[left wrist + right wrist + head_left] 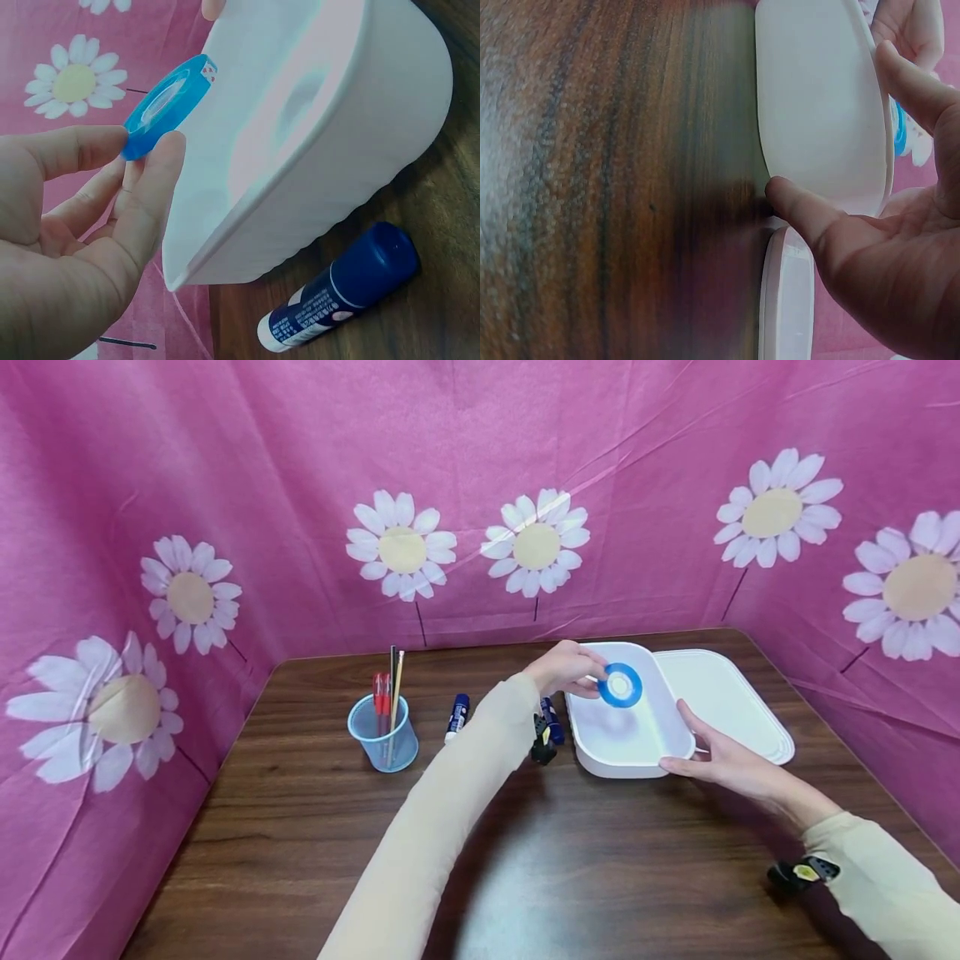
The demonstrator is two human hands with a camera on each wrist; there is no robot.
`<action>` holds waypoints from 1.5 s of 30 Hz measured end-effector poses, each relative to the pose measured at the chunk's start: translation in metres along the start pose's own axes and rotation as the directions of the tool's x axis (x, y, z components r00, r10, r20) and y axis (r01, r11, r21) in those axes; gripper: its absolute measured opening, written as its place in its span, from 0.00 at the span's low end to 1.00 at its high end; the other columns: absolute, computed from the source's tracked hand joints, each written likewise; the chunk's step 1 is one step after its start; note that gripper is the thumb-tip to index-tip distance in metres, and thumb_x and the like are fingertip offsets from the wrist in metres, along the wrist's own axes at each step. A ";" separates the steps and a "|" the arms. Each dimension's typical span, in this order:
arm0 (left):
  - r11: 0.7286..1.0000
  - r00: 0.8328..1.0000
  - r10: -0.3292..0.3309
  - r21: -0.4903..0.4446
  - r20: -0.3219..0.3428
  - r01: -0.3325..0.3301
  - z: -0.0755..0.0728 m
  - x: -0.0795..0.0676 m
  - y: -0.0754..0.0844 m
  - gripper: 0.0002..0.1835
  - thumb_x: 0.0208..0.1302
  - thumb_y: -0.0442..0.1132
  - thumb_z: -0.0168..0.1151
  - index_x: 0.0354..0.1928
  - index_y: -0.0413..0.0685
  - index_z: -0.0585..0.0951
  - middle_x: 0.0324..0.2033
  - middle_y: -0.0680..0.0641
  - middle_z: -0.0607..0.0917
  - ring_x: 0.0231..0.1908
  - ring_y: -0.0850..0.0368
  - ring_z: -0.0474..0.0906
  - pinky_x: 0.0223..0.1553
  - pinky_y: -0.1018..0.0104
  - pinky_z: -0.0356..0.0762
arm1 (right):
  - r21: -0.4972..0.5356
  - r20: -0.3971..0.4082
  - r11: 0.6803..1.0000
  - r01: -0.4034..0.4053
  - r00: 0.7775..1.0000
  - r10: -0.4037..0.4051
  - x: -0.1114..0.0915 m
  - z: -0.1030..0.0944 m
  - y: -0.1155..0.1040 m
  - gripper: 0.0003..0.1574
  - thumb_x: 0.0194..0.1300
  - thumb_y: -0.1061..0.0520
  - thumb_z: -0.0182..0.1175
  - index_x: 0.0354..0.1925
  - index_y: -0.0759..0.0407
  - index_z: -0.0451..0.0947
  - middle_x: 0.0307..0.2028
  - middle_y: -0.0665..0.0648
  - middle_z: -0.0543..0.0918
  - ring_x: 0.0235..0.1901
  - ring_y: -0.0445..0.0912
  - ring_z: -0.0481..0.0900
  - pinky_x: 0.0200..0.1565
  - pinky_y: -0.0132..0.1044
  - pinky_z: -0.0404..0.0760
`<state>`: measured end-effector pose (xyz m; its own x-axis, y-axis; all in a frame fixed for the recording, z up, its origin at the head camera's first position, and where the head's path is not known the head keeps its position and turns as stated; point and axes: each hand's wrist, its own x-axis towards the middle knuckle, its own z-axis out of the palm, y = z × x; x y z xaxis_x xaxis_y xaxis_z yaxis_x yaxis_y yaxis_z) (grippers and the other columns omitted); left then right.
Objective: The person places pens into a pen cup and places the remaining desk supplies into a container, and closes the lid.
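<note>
My left hand (567, 668) pinches a blue roll of tape (620, 685) between thumb and fingertips. The roll is held over the inside of a white plastic box (626, 765), tilted in the left wrist view. My right hand (723, 762) grips the box's near right corner, thumb and fingers spread around it. In the right wrist view one fingertip (777, 186) presses low on the box wall, while another digit lies along the rim. A blue glue stick (341, 289) lies beside the box's left wall, partly hidden by my left wrist in the head view.
A white lid (723, 693) lies right of the box. To the left stands a blue mesh pen cup (382, 747) with red pens and thin sticks. Another blue stick (458, 714) lies between cup and left forearm. A pink floral curtain (465, 443) borders the wooden table (300, 827).
</note>
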<state>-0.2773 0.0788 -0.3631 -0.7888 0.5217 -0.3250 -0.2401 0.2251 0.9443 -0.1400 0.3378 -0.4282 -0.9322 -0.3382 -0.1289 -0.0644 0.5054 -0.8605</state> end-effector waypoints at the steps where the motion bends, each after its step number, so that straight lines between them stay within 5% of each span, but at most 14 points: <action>1: 1.000 1.000 -0.004 0.009 -0.010 0.004 0.001 0.001 0.000 0.13 0.66 0.26 0.65 0.52 0.32 0.83 0.35 0.43 0.85 0.34 0.52 0.84 0.43 0.57 0.86 | 0.001 0.003 1.000 -0.002 1.000 0.002 0.000 0.000 0.000 0.65 0.71 0.55 0.64 0.79 0.62 0.24 0.78 0.73 0.32 0.70 0.71 0.54 0.51 0.16 0.67; 14: 0.996 0.997 -0.064 0.053 -0.053 0.067 0.021 0.016 -0.013 0.15 0.69 0.24 0.60 0.56 0.30 0.81 0.36 0.42 0.82 0.35 0.51 0.79 0.45 0.56 0.85 | -0.026 -0.003 1.000 0.000 1.000 0.000 0.000 0.001 -0.003 0.65 0.71 0.55 0.65 0.79 0.62 0.25 0.78 0.73 0.34 0.69 0.70 0.56 0.51 0.16 0.67; 32: 0.969 0.992 -0.004 0.246 -0.129 0.036 0.037 0.011 -0.015 0.18 0.71 0.23 0.54 0.60 0.31 0.80 0.42 0.39 0.83 0.43 0.47 0.82 0.48 0.57 0.84 | -0.025 0.004 0.999 -0.022 1.000 0.022 0.000 0.000 -0.001 0.64 0.72 0.53 0.64 0.79 0.58 0.24 0.78 0.71 0.32 0.69 0.68 0.57 0.50 0.15 0.66; 45: 0.985 0.998 0.045 0.169 -0.039 -0.038 0.026 0.015 -0.019 0.18 0.71 0.29 0.59 0.61 0.34 0.80 0.55 0.41 0.82 0.59 0.43 0.77 0.54 0.52 0.80 | -0.016 0.004 0.999 -0.044 0.999 0.044 0.001 -0.001 0.001 0.65 0.72 0.53 0.64 0.80 0.56 0.24 0.78 0.69 0.31 0.70 0.67 0.55 0.50 0.15 0.65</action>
<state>-0.2704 0.1037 -0.3877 -0.8204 0.4988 -0.2796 -0.1111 0.3407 0.9336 -0.1411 0.3392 -0.4290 -0.9327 -0.3190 -0.1684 -0.0292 0.5319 -0.8463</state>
